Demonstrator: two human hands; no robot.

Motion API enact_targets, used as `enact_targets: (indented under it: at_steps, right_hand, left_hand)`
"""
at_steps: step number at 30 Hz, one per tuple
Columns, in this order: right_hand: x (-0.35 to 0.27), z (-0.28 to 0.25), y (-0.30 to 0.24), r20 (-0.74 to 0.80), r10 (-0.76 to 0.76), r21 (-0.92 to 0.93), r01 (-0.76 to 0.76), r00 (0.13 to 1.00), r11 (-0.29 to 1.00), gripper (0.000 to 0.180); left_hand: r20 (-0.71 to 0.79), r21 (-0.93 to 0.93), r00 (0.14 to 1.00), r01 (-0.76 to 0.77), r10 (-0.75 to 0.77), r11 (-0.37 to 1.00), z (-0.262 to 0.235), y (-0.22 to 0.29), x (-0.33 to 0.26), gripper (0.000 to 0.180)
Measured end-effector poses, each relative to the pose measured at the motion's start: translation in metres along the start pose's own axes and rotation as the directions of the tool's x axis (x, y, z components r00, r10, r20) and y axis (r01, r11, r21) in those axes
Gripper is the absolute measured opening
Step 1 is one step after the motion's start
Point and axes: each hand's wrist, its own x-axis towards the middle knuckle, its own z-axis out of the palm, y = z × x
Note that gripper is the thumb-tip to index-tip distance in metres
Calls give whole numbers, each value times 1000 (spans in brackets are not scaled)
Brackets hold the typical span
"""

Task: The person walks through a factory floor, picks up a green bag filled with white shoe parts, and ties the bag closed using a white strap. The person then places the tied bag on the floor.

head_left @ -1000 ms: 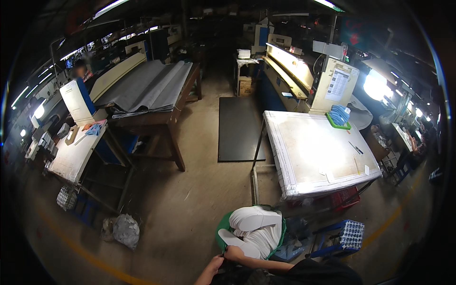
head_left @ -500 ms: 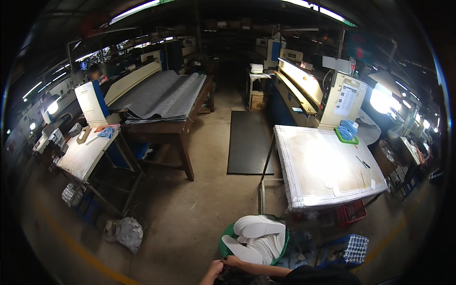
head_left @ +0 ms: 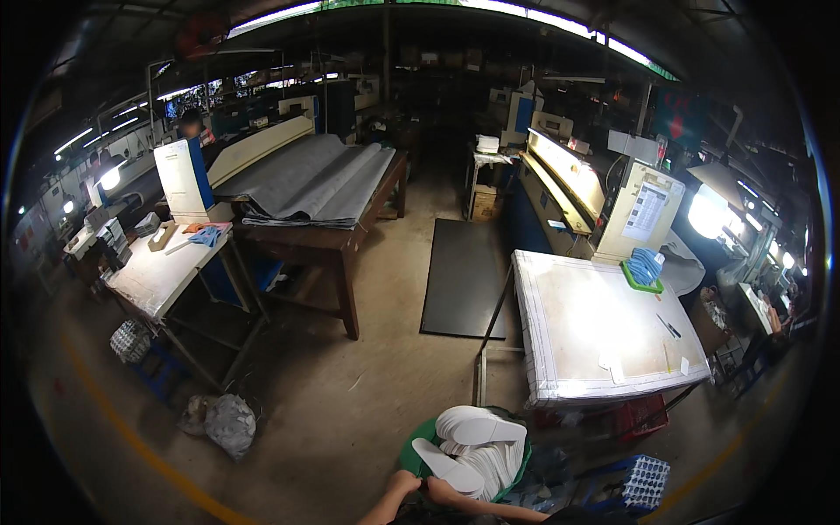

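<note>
A round green bag (head_left: 422, 444) stands on the floor at the lower middle, filled with stacked white insoles (head_left: 481, 429). At its near edge my left hand (head_left: 403, 483) is closed, seemingly gripping the bag's rim. My right hand (head_left: 440, 491) is closed just to the right, against the same near edge and below a single white insole (head_left: 448, 468) that leans outward. Between the two hands is a small dark gap, and the exact hold of the fingertips is hard to make out.
A white-topped table (head_left: 569, 350) stands right, bearing a green tray of blue pieces (head_left: 644, 268). Grey sheets (head_left: 315, 188) cover a brown table left. A dark mat (head_left: 461, 280) lies ahead. Plastic bags (head_left: 231, 424) sit at left; a patterned stool (head_left: 646, 481) stands right.
My hands have moved apart a little, the right one shifting right and down and the left one slightly up. The view has tilted, so the surroundings sit lower.
</note>
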Motion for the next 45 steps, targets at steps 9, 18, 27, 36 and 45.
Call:
enact_targets:
  at_steps: [9,18,27,36,45]
  right_hand:
    - [-53,-55,-70,-345,-133,-322,16,929,946,20]
    - [-22,-48,-66,-352,-108,-269,10,930,963,23]
    - [-1,-12,-59,-345,55,57,-38,937,998,20]
    - [3,10,-57,-230,99,178,-58,968,982,31]
    - [22,0,-60,332,234,515,-383,914,767,37]
  left_hand:
    - [99,-691,995,51,25,721,18,-5,-10,48]
    - [51,-774,997,80,-64,628,22,-15,-14,46]
    - [-136,-632,961,101,-239,768,22,-15,-49,39]
    - [-160,-651,930,154,-332,744,24,-24,-69,36]
    - [-102,-880,975,4,-196,476,11,-47,-102,30]
